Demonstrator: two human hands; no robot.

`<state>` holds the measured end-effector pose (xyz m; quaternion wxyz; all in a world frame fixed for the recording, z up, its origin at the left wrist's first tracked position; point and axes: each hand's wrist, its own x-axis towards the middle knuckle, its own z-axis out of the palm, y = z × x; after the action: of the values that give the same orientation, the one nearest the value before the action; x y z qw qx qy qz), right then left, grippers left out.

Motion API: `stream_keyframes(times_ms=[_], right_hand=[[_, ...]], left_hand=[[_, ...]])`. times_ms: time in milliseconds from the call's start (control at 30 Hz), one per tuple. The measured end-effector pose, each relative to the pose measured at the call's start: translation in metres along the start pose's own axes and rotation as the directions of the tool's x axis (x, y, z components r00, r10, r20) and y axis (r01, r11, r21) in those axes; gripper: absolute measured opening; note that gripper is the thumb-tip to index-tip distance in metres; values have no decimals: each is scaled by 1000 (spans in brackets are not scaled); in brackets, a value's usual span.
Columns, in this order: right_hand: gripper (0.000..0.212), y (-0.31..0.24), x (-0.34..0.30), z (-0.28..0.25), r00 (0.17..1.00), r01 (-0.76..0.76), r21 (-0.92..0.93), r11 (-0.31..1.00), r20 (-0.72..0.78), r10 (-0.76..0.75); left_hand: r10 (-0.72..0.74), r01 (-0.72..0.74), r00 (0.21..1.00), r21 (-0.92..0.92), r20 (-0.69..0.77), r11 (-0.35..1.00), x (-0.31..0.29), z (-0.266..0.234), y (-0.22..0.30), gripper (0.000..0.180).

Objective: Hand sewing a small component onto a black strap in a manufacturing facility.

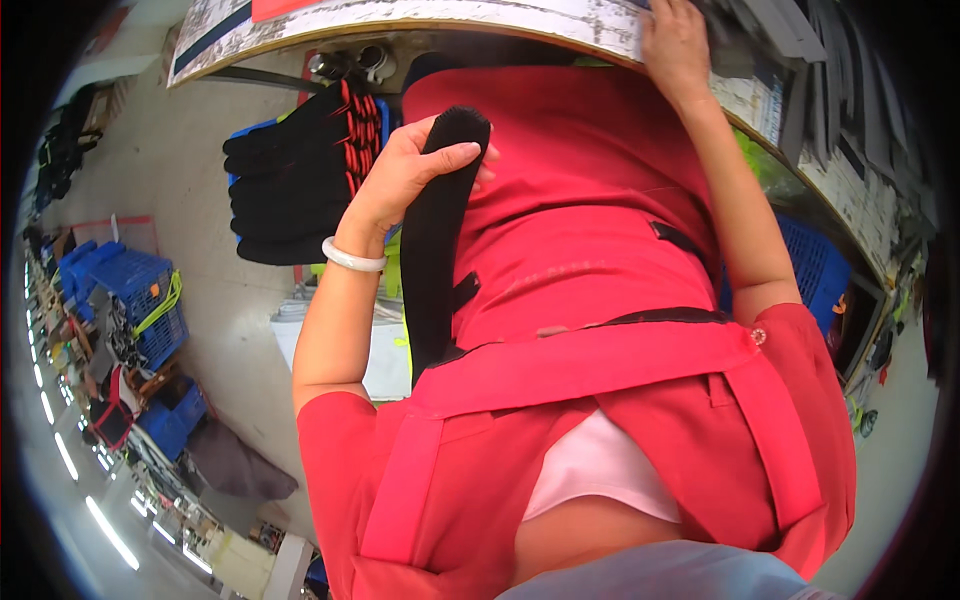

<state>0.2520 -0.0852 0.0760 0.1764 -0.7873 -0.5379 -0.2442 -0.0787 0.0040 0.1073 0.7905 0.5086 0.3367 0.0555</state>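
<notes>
My left hand (415, 170) is closed on a wide black fabric strap (432, 250), with the thumb pressed flat on its face near the rounded upper end. From there the strap hangs down along the left side of my red apron (560, 240). Up at the right, my right hand (678, 45) rests at the edge of the worktable (560, 25), against its worn white top. The picture's upper edge cuts off its fingertips, so whether they grip anything cannot be seen.
Left of my lap, a stack of black pieces with red edges (300, 175) sits on a blue crate. Grey strips (850, 90) pile up on the table's right side. Blue baskets (150, 300) stand on the floor farther left; another blue basket (812, 265) is beside my right elbow.
</notes>
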Motion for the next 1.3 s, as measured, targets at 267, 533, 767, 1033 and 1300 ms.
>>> stream_keyframes(times_ms=[267,533,767,1033,1300], right_hand=[[24,12,-6,19,998,-58,253,966,-1,60],[19,-120,-13,-104,706,-432,779,455,606,-367],[14,-128,-20,-116,666,-439,798,413,598,-446],[15,-132,-17,-120,586,-243,802,546,570,-576],[17,-130,-14,-128,466,-90,750,655,613,-638]], left_hand=[[37,-35,999,-68,26,997,-18,0,4,21],[151,-150,988,15,-38,989,-41,7,9,20],[227,-225,974,188,13,956,-50,12,3,22],[115,-129,991,304,63,944,-56,20,3,24],[122,-154,986,350,113,924,-52,28,-9,24]])
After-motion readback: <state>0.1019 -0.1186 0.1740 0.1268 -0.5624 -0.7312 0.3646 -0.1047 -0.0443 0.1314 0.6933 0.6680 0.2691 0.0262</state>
